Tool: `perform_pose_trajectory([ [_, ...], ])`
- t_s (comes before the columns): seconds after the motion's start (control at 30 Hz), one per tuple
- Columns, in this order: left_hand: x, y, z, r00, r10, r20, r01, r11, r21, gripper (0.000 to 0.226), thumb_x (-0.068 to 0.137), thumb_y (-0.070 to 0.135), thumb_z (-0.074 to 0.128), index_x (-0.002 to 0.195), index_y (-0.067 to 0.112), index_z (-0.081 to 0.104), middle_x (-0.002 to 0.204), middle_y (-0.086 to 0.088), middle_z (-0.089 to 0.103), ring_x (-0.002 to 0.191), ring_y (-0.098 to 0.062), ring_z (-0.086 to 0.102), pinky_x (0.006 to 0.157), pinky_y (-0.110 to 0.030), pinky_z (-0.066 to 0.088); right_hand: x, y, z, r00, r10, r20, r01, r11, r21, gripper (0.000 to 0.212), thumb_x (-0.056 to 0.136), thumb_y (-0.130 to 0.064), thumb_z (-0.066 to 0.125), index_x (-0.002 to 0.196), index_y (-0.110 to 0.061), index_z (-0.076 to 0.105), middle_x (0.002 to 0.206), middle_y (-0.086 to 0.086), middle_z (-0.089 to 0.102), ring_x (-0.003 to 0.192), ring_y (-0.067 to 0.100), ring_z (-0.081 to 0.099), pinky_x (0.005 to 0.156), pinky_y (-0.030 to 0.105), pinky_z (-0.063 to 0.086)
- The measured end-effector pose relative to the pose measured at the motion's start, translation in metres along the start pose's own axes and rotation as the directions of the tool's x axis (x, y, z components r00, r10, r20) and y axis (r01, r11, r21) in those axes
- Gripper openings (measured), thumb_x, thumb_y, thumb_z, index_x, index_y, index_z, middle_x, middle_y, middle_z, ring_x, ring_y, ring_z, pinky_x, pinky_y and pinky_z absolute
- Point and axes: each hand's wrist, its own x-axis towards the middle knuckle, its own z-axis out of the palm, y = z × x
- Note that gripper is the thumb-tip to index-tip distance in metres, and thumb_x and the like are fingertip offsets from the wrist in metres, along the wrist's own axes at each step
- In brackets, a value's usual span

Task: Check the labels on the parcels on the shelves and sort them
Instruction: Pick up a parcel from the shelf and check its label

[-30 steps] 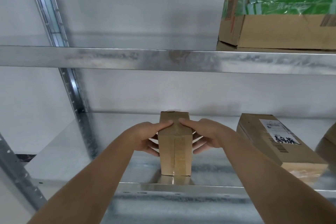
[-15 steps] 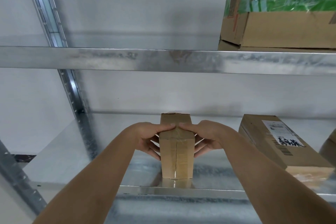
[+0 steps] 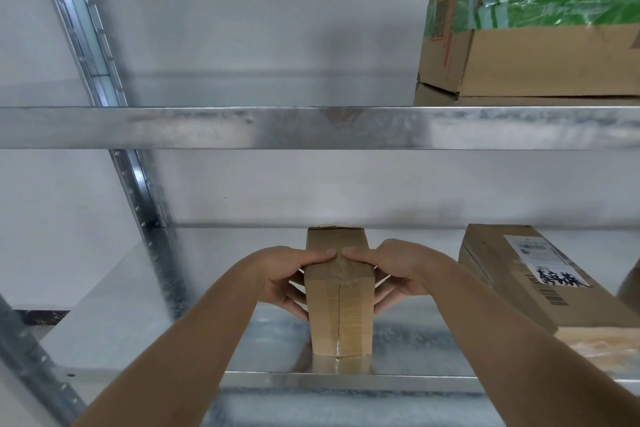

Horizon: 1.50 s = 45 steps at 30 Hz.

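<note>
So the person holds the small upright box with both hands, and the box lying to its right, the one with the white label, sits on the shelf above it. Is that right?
Not quite. The head view shows the labelled box lying on the same lower shelf as the small upright box, to its right, not on the shelf above. The rest holds: the left hand and the right hand both hold the small box.

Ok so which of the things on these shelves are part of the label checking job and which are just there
Part of the job:
- small upright parcel, gripped by the left hand and right hand
- flat parcel with a white label, lying to its right
- large box with green tape, on the upper shelf

Just there:
- metal upright of the rack
- white wall
</note>
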Motion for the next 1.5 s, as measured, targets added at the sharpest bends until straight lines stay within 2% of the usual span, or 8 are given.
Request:
perform_pose_trajectory([
  [0.4,-0.001,-0.003,0.001,1.000,0.016,-0.011,-0.016,1.000,-0.003,0.070,0.072,0.048,0.087,0.121,0.002,0.068,0.122,-0.022,0.068,0.104,-0.041,0.071,0.086,-0.062,0.058,-0.004,0.000,0.002,1.000,0.005,-0.016,-0.005,1.000,0.005,0.056,0.090,-0.046,0.073,0.114,0.005,0.067,0.111,0.027,0.071,0.092,0.041,0.075,0.085,0.057,0.060],
  [0.7,-0.012,-0.007,0.004,0.994,0.097,-0.057,-0.096,0.995,0.014,0.064,0.075,0.058,0.082,0.115,0.010,0.074,0.115,-0.011,0.075,0.105,-0.032,0.073,0.090,-0.052,0.060,-0.011,0.003,0.009,0.992,-0.043,-0.116,0.045,0.999,0.019,0.060,0.085,-0.057,0.073,0.114,-0.005,0.071,0.109,0.016,0.075,0.092,0.032,0.076,0.086,0.046,0.062],
  [0.9,-0.016,-0.005,-0.001,0.954,0.264,-0.145,-0.289,0.937,-0.195,0.071,0.076,0.079,0.063,0.124,0.027,0.068,0.122,0.006,0.072,0.118,-0.022,0.065,0.108,-0.057,0.047,-0.022,0.011,0.017,0.962,-0.164,-0.218,0.242,0.884,0.401,0.057,0.094,-0.067,0.052,0.106,-0.015,0.072,0.109,0.003,0.076,0.108,0.021,0.069,0.097,0.047,0.055],
  [0.97,-0.009,-0.014,-0.001,0.953,0.249,-0.173,-0.292,0.908,-0.300,0.076,0.079,0.085,0.052,0.118,0.022,0.066,0.121,0.004,0.073,0.118,-0.026,0.065,0.108,-0.060,0.044,-0.017,0.024,0.022,0.953,-0.160,-0.258,0.271,0.831,0.486,0.049,0.101,-0.060,0.044,0.104,-0.019,0.069,0.114,-0.002,0.071,0.114,0.018,0.062,0.107,0.051,0.047],
  [1.07,-0.005,-0.035,0.011,0.948,0.247,-0.200,-0.303,0.892,-0.335,0.064,0.091,0.072,0.050,0.112,0.015,0.069,0.114,-0.001,0.073,0.114,-0.027,0.065,0.103,-0.057,0.050,-0.001,0.049,0.037,0.945,-0.165,-0.282,0.290,0.821,0.492,0.035,0.105,-0.045,0.047,0.116,-0.017,0.065,0.126,-0.005,0.065,0.118,0.010,0.058,0.113,0.051,0.042],
  [1.17,0.003,-0.056,0.022,0.934,0.264,-0.242,-0.317,0.923,-0.219,0.044,0.095,0.054,0.062,0.119,0.017,0.066,0.117,-0.003,0.072,0.111,-0.022,0.067,0.090,-0.048,0.057,0.009,0.071,0.052,0.945,-0.151,-0.291,0.273,0.853,0.445,0.031,0.103,-0.042,0.054,0.121,-0.018,0.060,0.124,-0.001,0.066,0.117,0.012,0.060,0.109,0.050,0.047],
  [1.3,0.005,-0.070,0.028,0.916,0.274,-0.293,-0.335,0.924,-0.184,0.040,0.094,0.032,0.072,0.125,0.014,0.054,0.121,-0.007,0.068,0.108,-0.018,0.068,0.078,-0.040,0.058,0.012,0.084,0.059,0.939,-0.142,-0.314,0.281,0.845,0.454,0.028,0.104,-0.035,0.053,0.124,-0.015,0.058,0.122,0.003,0.066,0.115,0.016,0.061,0.102,0.047,0.051],
  [1.5,0.005,-0.075,0.029,0.913,0.283,-0.293,-0.353,0.910,-0.219,0.039,0.095,0.029,0.071,0.128,0.015,0.055,0.122,-0.007,0.068,0.108,-0.021,0.068,0.073,-0.039,0.058,0.004,0.085,0.068,0.954,-0.115,-0.276,0.252,0.807,0.533,0.028,0.105,-0.044,0.049,0.124,-0.025,0.058,0.126,0.004,0.061,0.116,0.020,0.061,0.067,0.033,0.060],
])
